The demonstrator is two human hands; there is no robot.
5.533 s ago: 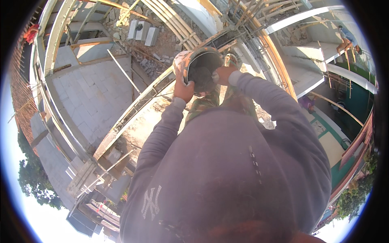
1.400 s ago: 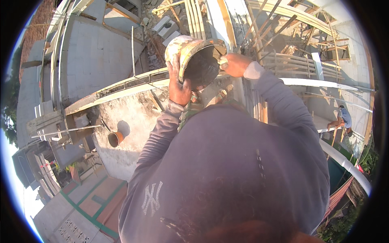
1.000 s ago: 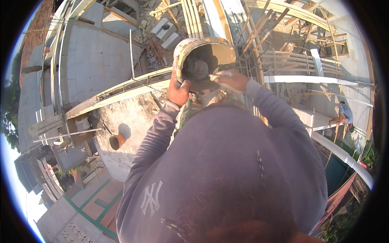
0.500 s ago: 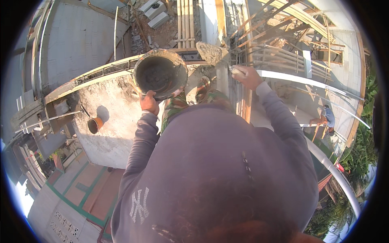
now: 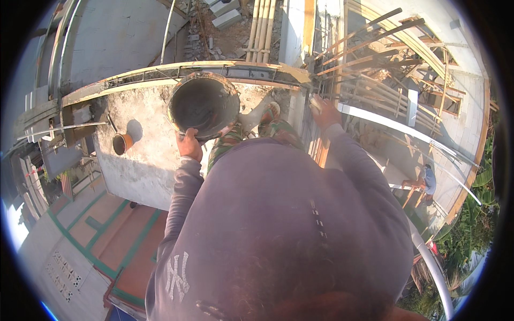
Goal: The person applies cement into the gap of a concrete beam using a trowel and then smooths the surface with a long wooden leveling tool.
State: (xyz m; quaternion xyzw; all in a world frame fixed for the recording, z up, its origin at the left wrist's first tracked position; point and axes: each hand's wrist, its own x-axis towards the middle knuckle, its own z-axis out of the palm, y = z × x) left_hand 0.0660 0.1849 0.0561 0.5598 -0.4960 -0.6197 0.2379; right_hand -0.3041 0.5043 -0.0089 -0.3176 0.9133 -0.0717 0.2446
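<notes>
My left hand (image 5: 188, 143) grips the near rim of a paint-stained bucket (image 5: 230, 107), whose dark hollow has wet grey material at the bottom. My right hand (image 5: 324, 112) is closed around a trowel's pale handle (image 5: 316, 104); its blade, hard to make out, reaches toward the right part of a narrow timber-sided channel with steel bars (image 5: 241, 70), beside upright bars and boards. My camouflage-clad legs and sandalled feet (image 5: 270, 120) show below the bucket, on a rough pale concrete surface.
A small orange bucket (image 5: 123, 143) lies on the concrete slab (image 5: 139, 171) at left. Bamboo poles (image 5: 259, 32), loose blocks (image 5: 227, 18) and rubble lie beyond the channel. A tangle of timber (image 5: 385, 53) fills the upper right. A person in blue (image 5: 428, 182) works lower right.
The bucket has moved down and left from between both hands. My right hand has lifted the trowel, loaded with grey mortar, out of it and carried it right, toward the channel.
</notes>
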